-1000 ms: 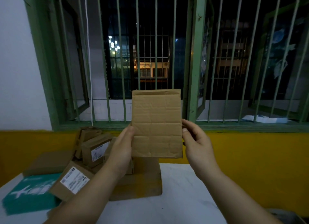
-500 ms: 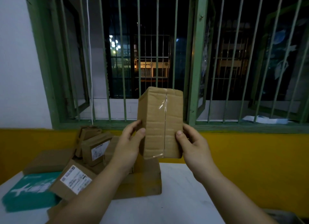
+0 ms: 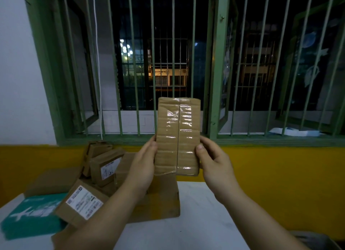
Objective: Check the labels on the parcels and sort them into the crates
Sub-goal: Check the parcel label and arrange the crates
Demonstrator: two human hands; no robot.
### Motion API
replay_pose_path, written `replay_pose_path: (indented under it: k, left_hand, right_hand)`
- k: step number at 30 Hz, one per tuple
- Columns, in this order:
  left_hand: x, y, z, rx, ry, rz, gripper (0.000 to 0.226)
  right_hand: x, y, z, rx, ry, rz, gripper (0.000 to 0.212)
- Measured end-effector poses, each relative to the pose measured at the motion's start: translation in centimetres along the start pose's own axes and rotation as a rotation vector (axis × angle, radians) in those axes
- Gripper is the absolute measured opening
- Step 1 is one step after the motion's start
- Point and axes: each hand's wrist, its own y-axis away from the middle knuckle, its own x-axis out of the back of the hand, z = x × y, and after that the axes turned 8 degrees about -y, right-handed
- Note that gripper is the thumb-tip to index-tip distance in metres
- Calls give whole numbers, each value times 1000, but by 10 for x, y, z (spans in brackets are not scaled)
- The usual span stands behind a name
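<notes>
Nearest, at 5 o'clock, the grey rim of a container [image 3: 317, 239] shows at the frame's corner; both forearms rise from the lower edge over the white table [image 3: 196, 223]; at 8 o'clock a teal package [image 3: 28, 220] lies flat, a labelled box [image 3: 82, 203] leaning on it, label up; at the centre the left hand [image 3: 143, 165] grips the left edge of a taped cardboard parcel [image 3: 177, 136], fingers curled behind it, and the right hand [image 3: 214, 162] clasps the right edge, thumb on the taped front; the parcel stands upright in the air above a large flat carton [image 3: 164, 199]; no label shows on its facing side; at 9 o'clock more small boxes [image 3: 106, 165] pile against the yellow wall [image 3: 261, 175]; beyond, at 12 o'clock, green window bars [image 3: 153, 53] front a dark street
</notes>
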Motion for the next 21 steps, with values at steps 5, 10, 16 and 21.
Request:
replay_pose_path:
  k: [5,10,16,21]
  left_hand:
    - [-1,0,-1,47,16,54,34]
    - [3,-2,-1,32,57,24,31]
    - [9,2,-2,99,257,27,26]
    - [12,1,1,3,190,111,29]
  right_hand:
    - [-1,-1,2,-24,31,-1,32]
    - [-2,-2,1,-27,49,2,29]
    - [-1,-6,0,-184,134,45,78]
    - [8,-9,4,-190,118,87,78]
